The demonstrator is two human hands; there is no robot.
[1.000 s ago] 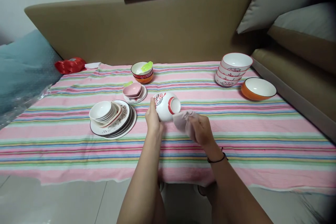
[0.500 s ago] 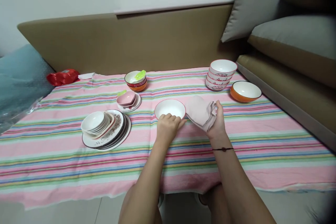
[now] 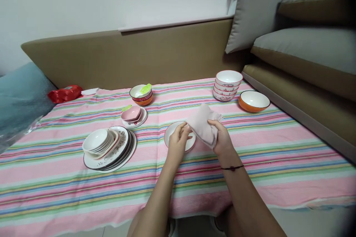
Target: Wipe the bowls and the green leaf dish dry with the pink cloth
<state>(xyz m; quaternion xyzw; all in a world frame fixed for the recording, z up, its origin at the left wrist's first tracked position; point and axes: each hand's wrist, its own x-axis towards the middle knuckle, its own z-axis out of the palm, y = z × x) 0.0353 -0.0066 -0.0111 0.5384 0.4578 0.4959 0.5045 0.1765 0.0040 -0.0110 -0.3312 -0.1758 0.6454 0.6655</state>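
The left hand (image 3: 178,137) has left the bowl (image 3: 168,135), now apparently unheld just below frame centre, for the cloth's (image 3: 202,121) corner; whether it pinches, I cannot tell. The right hand (image 3: 221,137) grips the cloth.

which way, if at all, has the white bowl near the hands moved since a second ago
Yes, down. The white bowl was held tipped above the striped tablecloth; now it sits upright on it.
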